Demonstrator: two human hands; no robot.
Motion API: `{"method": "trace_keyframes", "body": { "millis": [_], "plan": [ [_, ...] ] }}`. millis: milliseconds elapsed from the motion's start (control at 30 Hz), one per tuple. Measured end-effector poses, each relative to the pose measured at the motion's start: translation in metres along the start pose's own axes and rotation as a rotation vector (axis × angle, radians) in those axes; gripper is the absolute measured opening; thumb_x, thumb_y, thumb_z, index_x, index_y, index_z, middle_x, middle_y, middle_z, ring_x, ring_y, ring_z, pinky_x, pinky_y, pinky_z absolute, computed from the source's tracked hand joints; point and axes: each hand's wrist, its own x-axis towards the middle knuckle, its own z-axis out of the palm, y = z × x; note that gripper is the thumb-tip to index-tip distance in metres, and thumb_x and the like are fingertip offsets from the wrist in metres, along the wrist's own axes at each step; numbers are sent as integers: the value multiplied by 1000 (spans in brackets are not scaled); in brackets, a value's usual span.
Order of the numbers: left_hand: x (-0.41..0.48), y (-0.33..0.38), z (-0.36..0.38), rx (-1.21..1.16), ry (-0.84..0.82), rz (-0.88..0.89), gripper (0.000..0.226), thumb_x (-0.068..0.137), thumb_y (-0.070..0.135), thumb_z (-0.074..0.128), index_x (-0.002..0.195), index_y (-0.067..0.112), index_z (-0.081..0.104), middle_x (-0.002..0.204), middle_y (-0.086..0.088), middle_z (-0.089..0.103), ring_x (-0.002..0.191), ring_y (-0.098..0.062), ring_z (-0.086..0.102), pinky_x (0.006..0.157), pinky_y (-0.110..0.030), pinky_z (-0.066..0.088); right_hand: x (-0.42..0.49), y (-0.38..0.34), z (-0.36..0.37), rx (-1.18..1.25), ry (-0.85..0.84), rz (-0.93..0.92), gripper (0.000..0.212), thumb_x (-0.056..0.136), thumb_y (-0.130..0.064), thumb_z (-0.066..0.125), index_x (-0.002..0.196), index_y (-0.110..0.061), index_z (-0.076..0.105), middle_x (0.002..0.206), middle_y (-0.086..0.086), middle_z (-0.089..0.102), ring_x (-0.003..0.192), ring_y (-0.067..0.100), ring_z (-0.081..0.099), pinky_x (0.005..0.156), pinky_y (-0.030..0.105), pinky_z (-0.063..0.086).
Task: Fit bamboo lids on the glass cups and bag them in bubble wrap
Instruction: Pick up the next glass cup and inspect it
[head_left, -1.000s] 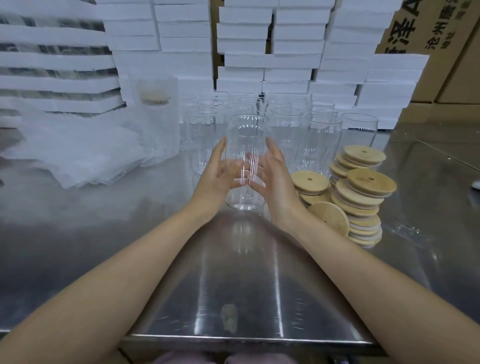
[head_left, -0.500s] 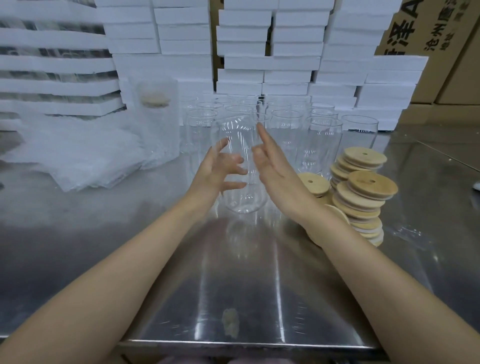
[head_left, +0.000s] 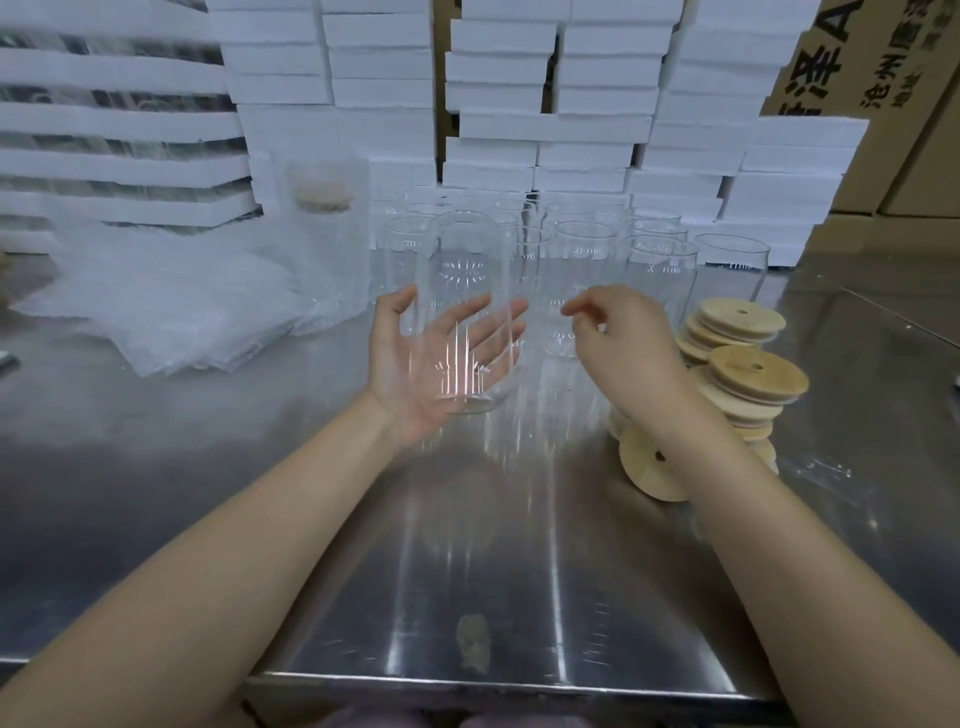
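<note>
My left hand (head_left: 415, 364) is wrapped around a clear glass cup (head_left: 462, 270), with the thumb on its left side and the fingers behind it. The cup is held roughly upright, just above the steel table. My right hand (head_left: 618, 338) hovers beside the cup on its right, fingers loosely curled, holding nothing. Several more empty cups (head_left: 582, 249) stand in a cluster behind. Bamboo lids (head_left: 756, 371) are stacked at the right, and one lid (head_left: 649, 467) leans against the stack. A pile of bubble wrap bags (head_left: 156, 306) lies at the left. A bagged, lidded cup (head_left: 324, 244) stands beside it.
White foam trays (head_left: 550, 124) are stacked high along the back of the steel table (head_left: 467, 597). Cardboard boxes (head_left: 883, 78) stand at the back right. The table's front edge runs just below my forearms.
My right hand has let go of the cup and moved right, toward the lids. My left hand has turned palm up and now holds the cup alone, slightly further left.
</note>
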Motion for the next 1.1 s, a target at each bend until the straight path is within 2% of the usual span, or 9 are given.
{"method": "trace_keyframes", "body": {
  "millis": [100,200,333,467,600,700,833,933,1100],
  "plan": [
    [0,1,-2,-59,47,-9,80,63,66,73,113,5,59,121,-16,63,97,-31,66,77,-43,56,-2,0,-5,-140,-130,95,29,93,-21,49,115,-15,66,125,10,57,110,29,57,92,39,47],
    [3,2,-1,123,85,63,82,51,62,84,111,10,66,98,-9,68,88,-24,70,75,-39,57,-7,-4,-4,-233,-281,169,37,94,-31,51,128,-18,57,136,11,44,118,32,50,98,43,44],
    [6,-2,-2,205,91,85,64,74,52,63,127,17,52,115,-11,69,110,-26,65,79,-33,56,-9,-4,-4,-380,-312,163,40,92,-22,50,132,-17,53,134,12,45,124,33,45,102,46,40],
    [1,-4,-2,134,49,-26,67,75,54,53,122,7,59,126,-20,62,106,-30,66,85,-33,53,-9,-3,-6,-437,-394,137,52,88,-4,46,137,-19,50,135,11,43,130,33,35,101,46,40],
    [3,-9,-3,263,62,25,76,59,75,68,98,10,78,114,-12,70,106,-23,67,91,-34,55,-8,0,-3,-526,-471,84,58,87,-1,44,140,-25,46,141,6,42,134,31,29,102,48,35],
    [5,-12,-1,318,101,96,78,50,60,85,110,12,69,101,-6,69,94,-19,70,79,-33,58,-5,4,-2,-470,-388,58,51,85,-6,52,131,-27,55,132,2,52,129,27,40,102,46,37],
    [10,-13,-1,524,287,316,57,73,54,53,120,21,56,109,-4,70,102,-14,67,80,-26,52,-4,-2,0,-44,-78,-88,29,82,-21,62,110,-23,71,108,-7,69,105,12,60,88,32,48],
    [10,-9,-1,628,394,509,63,74,50,54,129,20,51,112,-4,70,102,-14,67,79,-24,50,-1,-10,0,534,42,50,14,88,-23,62,95,-22,74,93,-9,73,88,2,64,76,17,48],
    [9,-12,-3,840,448,702,83,66,59,55,136,15,43,105,6,68,97,-6,66,80,-23,50,5,-11,-5,1449,-360,578,27,96,-39,51,99,-17,66,104,2,74,96,22,66,71,31,51]
  ]
}}
